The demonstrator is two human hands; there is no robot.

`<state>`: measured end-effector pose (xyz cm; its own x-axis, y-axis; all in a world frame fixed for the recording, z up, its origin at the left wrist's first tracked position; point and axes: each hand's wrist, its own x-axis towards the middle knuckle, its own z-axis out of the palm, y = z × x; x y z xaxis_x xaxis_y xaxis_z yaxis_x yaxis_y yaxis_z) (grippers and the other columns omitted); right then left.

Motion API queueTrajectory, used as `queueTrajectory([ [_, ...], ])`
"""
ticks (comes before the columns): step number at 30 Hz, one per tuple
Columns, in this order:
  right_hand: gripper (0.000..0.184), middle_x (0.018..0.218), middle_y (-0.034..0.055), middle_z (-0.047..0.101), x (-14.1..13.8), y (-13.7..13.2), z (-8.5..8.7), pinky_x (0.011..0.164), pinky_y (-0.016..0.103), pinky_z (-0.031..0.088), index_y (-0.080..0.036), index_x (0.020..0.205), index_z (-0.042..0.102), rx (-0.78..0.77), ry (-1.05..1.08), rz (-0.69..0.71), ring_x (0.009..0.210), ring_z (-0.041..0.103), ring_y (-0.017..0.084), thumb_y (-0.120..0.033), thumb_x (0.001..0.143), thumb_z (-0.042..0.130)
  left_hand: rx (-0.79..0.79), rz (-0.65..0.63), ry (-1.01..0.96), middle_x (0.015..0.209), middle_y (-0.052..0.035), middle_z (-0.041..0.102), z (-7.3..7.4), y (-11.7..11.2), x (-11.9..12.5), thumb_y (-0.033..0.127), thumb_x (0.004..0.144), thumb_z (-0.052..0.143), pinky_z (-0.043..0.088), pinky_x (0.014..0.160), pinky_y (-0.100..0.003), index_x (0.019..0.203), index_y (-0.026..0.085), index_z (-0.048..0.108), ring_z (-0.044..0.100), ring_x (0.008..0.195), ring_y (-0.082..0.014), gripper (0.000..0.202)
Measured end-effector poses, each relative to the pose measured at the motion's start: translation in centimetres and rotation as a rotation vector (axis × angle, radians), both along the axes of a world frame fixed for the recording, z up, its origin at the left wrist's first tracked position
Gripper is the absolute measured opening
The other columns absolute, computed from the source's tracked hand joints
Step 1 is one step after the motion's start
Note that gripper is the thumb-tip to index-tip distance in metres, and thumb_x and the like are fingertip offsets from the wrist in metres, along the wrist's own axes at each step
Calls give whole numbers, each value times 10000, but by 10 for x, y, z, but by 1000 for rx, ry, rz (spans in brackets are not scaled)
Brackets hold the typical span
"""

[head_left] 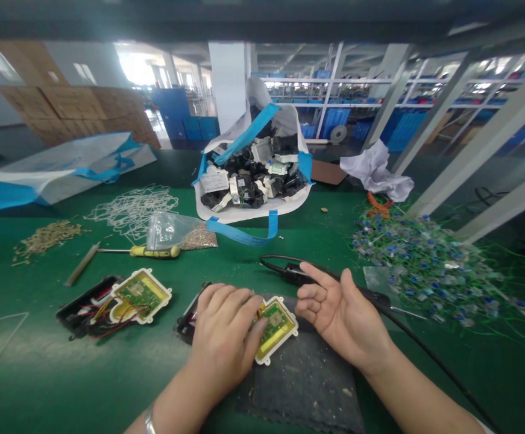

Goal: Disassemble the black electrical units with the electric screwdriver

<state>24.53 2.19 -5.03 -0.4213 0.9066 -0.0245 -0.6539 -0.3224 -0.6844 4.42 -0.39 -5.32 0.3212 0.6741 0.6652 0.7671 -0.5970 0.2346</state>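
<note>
Opened module (pixel 275 328) with its green circuit board in a white frame sits near the middle of the counter (pixel 40 374), on a dark mat (pixel 307 380). Left hand (pixel 226 337) lies flat over its left half, grip pressing it down. Right hand (pixel 341 313) hovers just right, grip loose and empty, beside a black corded tool (pixel 298 274). Left, a second opened module (pixel 138 295) lies apart; far back, a bag (pixel 253 175) brims with closed units, so plenty looks left.
</note>
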Motion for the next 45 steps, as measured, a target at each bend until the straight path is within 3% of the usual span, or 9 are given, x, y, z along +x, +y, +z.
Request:
queueTrajectory([
  [3, 436, 834, 78, 622, 0, 1, -2, 783, 292, 442, -152, 950, 626, 53, -6, 5, 794, 580, 184, -527, 902, 410, -158, 91, 104, 989, -88, 610, -3, 4, 4, 296, 746, 580, 220, 923, -525, 1007, 152, 564, 491, 959, -288, 298],
  [6, 351, 961, 78, 591, -2, 1, -5, 819, 340, 426, -208, 1100, 537, 167, -134, -75, 881, 553, 202, -478, 878, 500, -300, 136, 200, 950, -95, 620, -7, 8, 6, 347, 714, 614, 186, 928, -565, 1026, 141, 562, 490, 962, -311, 378],
  [11, 505, 1199, 83, 442, -7, -7, -13, 972, 446, 266, -231, 1280, 327, 535, -696, -182, 1104, 394, 234, -286, 838, 566, -368, 133, 211, 834, -70, 625, -12, 10, 7, 263, 768, 535, 200, 922, -560, 988, 149, 572, 514, 890, -266, 250],
  [15, 503, 1270, 33, 368, -7, -11, -15, 1004, 427, 220, -242, 1292, 327, 700, -1083, -128, 1150, 333, 211, -210, 820, 498, -353, 95, 105, 819, -42, 612, -16, 10, 6, 209, 749, 532, 202, 925, -537, 898, 170, 577, 515, 858, -236, 161],
  [26, 427, 1247, 11, 401, -12, -13, -15, 1021, 371, 206, -214, 1232, 449, 867, -1159, 45, 1157, 318, 206, -163, 809, 475, -388, 144, 124, 777, -53, 569, -18, 14, 12, 165, 748, 477, 280, 870, -489, 850, 169, 584, 500, 812, -233, 147],
  [31, 440, 1176, 47, 447, -12, -13, -17, 967, 351, 288, -191, 1205, 464, 826, -1225, -50, 1084, 387, 214, -116, 774, 505, -347, 25, 34, 771, -32, 574, -18, 10, 12, 180, 755, 499, 288, 874, -471, 808, 186, 583, 497, 794, -207, 100],
  [38, 132, 810, 31, 552, -17, -15, -22, 737, 297, 393, -181, 824, 613, 807, -1431, -142, 793, 507, 202, -90, 793, 523, -275, -106, -45, 760, -8, 597, -19, 7, 14, 129, 743, 511, 260, 921, -453, 748, 170, 551, 505, 775, -168, 58],
  [41, 147, 726, 28, 522, -18, -17, -25, 647, 280, 372, -170, 700, 592, 890, -1550, -214, 709, 492, 194, -98, 804, 517, -292, -118, -32, 767, -8, 601, -15, 7, 13, 133, 740, 509, 248, 927, -465, 750, 171, 544, 503, 773, -171, 52],
  [45, 216, 720, 50, 517, -17, -18, -25, 617, 290, 349, -165, 703, 584, 1041, -1559, -265, 687, 476, 203, -115, 828, 415, -337, -156, 18, 797, -12, 608, -8, 6, 4, 168, 723, 530, 207, 950, -493, 799, 184, 552, 505, 790, -184, 81],
])
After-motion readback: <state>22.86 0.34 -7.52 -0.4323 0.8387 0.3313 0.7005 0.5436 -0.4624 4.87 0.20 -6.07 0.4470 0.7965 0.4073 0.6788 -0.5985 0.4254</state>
